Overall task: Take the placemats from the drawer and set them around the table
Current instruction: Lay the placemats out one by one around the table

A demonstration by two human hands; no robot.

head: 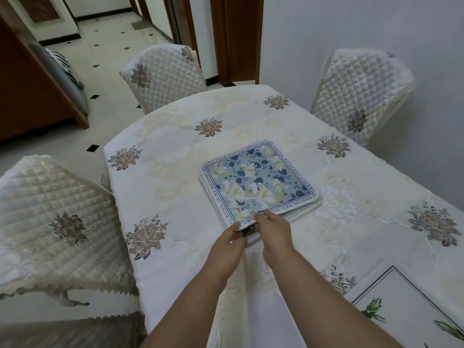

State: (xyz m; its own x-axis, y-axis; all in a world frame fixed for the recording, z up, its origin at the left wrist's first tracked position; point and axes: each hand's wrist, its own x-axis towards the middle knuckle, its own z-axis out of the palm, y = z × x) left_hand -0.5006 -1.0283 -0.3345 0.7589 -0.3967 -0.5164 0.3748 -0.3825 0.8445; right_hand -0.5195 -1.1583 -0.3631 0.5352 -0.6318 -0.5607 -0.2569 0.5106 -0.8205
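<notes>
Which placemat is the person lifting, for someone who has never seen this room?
On the table with the cream cloth, a small stack of mats sits mid-table. It is the top placemat, pinched at its near corner: blue flowers ringed by printed lettering, unlike the white mat at the near right.

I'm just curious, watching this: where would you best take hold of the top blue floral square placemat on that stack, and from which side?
Probably at the near corner of the top blue floral square placemat, coming from the person's own side. It lies flat on the stack, and that corner is already lifted off the mats below, where the left hand and right hand pinch it.
</notes>
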